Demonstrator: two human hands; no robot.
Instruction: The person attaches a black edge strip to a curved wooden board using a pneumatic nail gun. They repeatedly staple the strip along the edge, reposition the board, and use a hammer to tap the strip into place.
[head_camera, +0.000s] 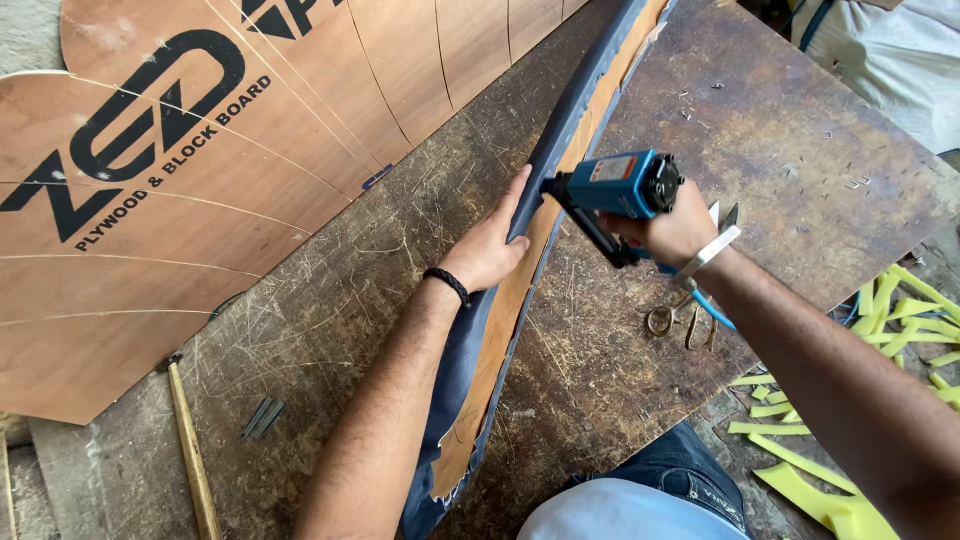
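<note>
At the centre of the frame, the left hand (487, 245) lay flat, fingers extended, pressing dark blue fabric (560, 130) over the edge of a long wooden strip (500, 320) running from the lower middle to the top. Just right of it, the right hand (675, 232) clenched a blue staple gun (615, 190), its nose apparently touching the strip. Scissors (690, 320) lay on the workbench (760, 140) nearby.

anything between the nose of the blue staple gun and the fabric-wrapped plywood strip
Nothing visible. The right hand holds the blue staple gun with its nose against the dark blue fabric-wrapped plywood strip; the left hand presses the fabric just beside it, not under the nose.
</note>
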